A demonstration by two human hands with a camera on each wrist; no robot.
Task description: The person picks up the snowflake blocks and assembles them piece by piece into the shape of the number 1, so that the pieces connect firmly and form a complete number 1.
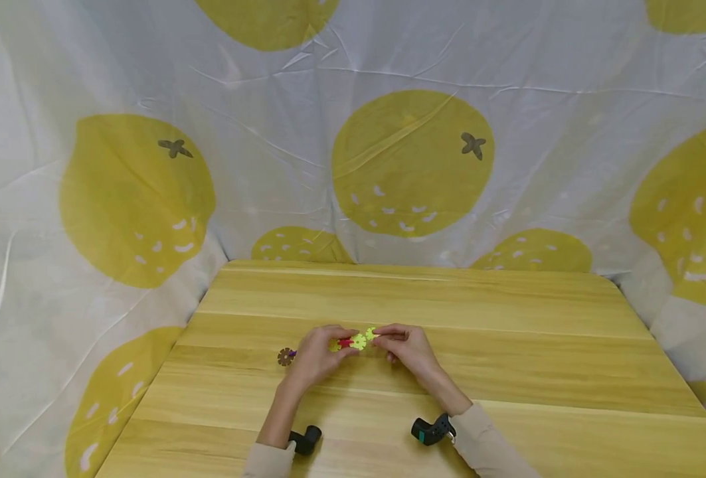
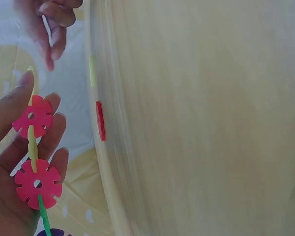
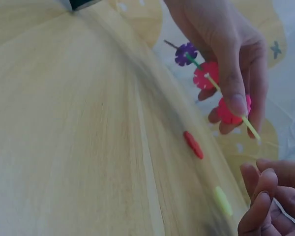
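My left hand (image 1: 319,352) grips a chain of slotted flower-shaped plastic discs, thumb over the pink disc (image 2: 32,116) near its end. A yellow disc (image 3: 253,130) sticks out past the fingertips. Farther back along the chain come another yellow disc (image 2: 33,149), a second pink disc (image 2: 38,184), a green disc (image 2: 44,215), a purple disc (image 3: 186,54) and a brown disc (image 1: 285,356). My right hand (image 1: 409,348) is beside the chain's end, fingertips close together, nothing showing between them in the wrist views. A yellow-green disc (image 1: 370,334) overlaps its fingertips in the head view.
A loose red disc (image 3: 192,145) and a loose yellow-green disc (image 3: 223,200) lie on the wooden table (image 1: 508,345) beyond the hands. Black cameras (image 1: 430,430) are strapped to both wrists. A lemon-print curtain (image 1: 269,153) hangs behind the table.
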